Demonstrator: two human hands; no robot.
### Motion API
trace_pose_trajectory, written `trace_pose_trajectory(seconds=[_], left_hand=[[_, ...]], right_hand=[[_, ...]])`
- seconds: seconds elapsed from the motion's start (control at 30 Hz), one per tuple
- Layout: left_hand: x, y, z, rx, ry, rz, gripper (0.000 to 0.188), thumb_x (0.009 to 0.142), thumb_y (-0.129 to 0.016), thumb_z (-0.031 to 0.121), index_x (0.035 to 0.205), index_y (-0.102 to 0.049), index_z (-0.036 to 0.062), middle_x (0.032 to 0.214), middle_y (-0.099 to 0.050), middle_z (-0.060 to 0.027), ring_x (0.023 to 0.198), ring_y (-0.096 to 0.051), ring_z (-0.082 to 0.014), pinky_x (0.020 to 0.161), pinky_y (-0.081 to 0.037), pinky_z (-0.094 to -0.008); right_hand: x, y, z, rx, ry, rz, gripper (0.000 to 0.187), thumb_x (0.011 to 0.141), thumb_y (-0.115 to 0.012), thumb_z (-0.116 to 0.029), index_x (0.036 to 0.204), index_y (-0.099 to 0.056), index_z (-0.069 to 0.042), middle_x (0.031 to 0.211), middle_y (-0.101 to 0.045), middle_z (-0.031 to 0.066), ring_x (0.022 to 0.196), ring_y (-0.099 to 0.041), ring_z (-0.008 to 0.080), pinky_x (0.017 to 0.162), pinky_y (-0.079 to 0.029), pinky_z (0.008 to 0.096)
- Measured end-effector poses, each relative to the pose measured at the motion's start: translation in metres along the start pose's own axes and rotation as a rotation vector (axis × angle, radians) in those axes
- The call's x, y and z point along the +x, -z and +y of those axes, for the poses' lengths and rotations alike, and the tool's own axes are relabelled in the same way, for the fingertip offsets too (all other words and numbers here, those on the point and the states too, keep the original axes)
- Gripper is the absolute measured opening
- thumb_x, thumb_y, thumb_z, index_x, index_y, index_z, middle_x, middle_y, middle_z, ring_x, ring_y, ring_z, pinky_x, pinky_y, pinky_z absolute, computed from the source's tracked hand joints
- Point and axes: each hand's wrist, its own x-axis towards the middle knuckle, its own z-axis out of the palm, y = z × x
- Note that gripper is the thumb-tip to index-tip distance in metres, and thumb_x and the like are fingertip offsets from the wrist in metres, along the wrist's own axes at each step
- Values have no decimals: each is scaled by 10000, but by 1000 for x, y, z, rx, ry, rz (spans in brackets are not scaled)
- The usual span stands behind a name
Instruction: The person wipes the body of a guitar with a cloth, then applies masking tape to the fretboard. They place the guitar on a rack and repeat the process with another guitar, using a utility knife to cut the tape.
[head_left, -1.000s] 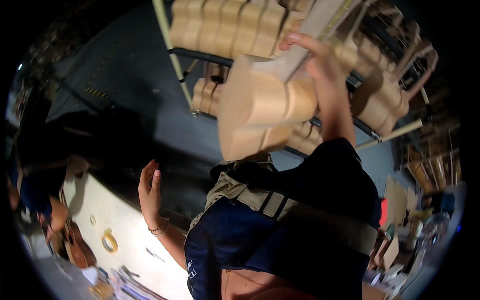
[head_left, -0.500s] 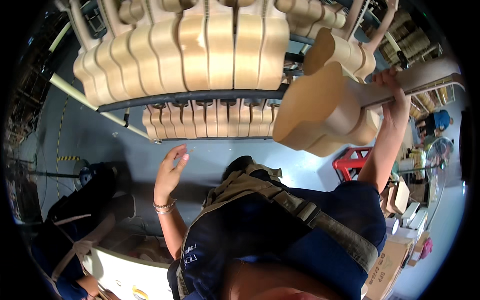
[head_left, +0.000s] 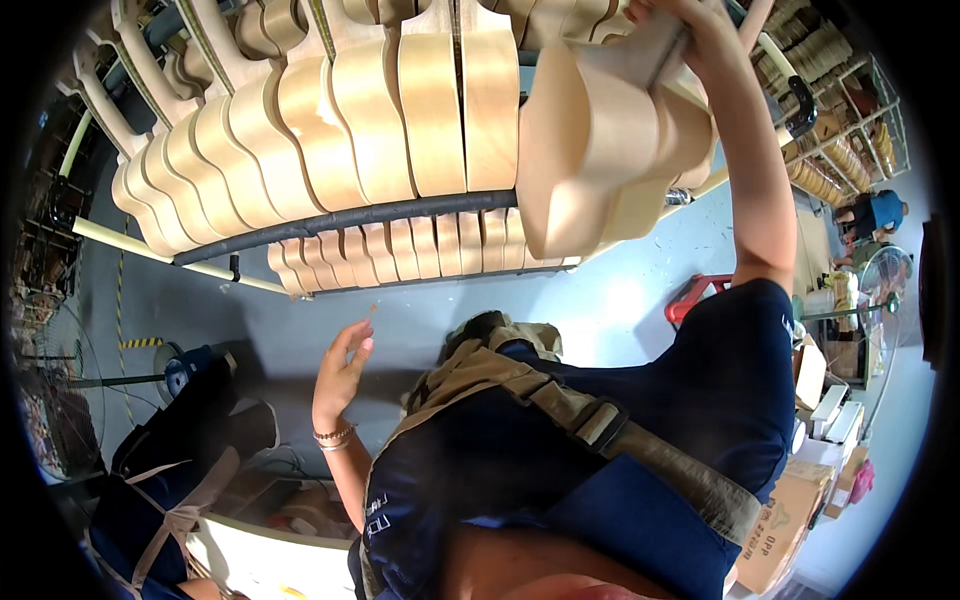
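I'm apparently racking this pale guitar (head_left: 580, 140), right grip (head_left: 688, 16) around its neck (head_left: 642, 44); aligning it beside the row (head_left: 372, 128) looks needed; left hand (head_left: 340, 378) empty, loose

An instrument-making workshop: pale, bare-wood guitar-shaped instruments (head_left: 345, 115) stand packed in rows on a rack with a black padded rail (head_left: 350, 217). Shelving (head_left: 848, 137) at right holds stacked tan pieces. Yellow-and-black tape (head_left: 140, 343) marks the blue-grey floor (head_left: 440, 308). A fan (head_left: 888, 278), cardboard boxes (head_left: 778, 535) and an aproned co-worker (head_left: 135, 510) beside a pale bench (head_left: 265, 558) surround it.
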Motion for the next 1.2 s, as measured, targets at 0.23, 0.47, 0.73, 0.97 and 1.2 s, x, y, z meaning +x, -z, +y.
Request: trace_pose_trajectory(seconds=[0.23, 0.47, 0.73, 0.97, 1.2], left_hand=[[-12, -3, 3, 44, 53, 91, 401, 935, -535, 246, 1237, -493, -14, 1152, -597, -185, 1090, -562, -234, 915, -420, -324], [-2, -14, -8, 26, 58, 54, 415, 936, -536, 256, 1246, -483, -16, 1139, -601, -182, 1074, -564, -229, 918, -419, -311], [-6, -21, -27, -128, 140, 16, 381, 934, -551, 231, 1232, -502, 0, 1142, -600, -139, 1047, -548, -176, 907, -414, -288], [14, -30, -14, -39, 100, 23, 368, 933, -546, 205, 1237, -500, 3, 1108, -614, -135, 1014, -560, -179, 885, -429, -291], [0, -44, -21, -128, 128, 30, 352, 920, -562, 180, 1216, -516, -4, 1086, -620, -118, 958, -565, -148, 859, -436, -278]], right_hand=[[99, 6, 113, 176, -117, -62, 125, 751, -635, -98, 839, -627, -10, 705, -619, 87, 633, -593, 174, 605, -483, 288], [96, 17, 135, -823, 287, 338, 472, 824, -622, -360, 1152, -527, -33, 1033, -605, 235, 1008, -567, 354, 860, -434, 407], [-143, -53, 173, -1235, 331, 123, 756, 814, -410, -655, 1358, -435, -131, 1461, -260, 215, 1364, -215, 388, 1090, -120, 525], [-112, -53, 254, -1287, 425, 144, 645, 833, -537, -473, 1345, -433, -94, 1411, -302, 269, 1337, -258, 400, 1087, -193, 488], [-57, 8, 204, -955, 582, 744, 647, 764, -700, -255, 1301, -428, -20, 1379, -344, 252, 1258, -344, 409, 1019, -281, 487]])
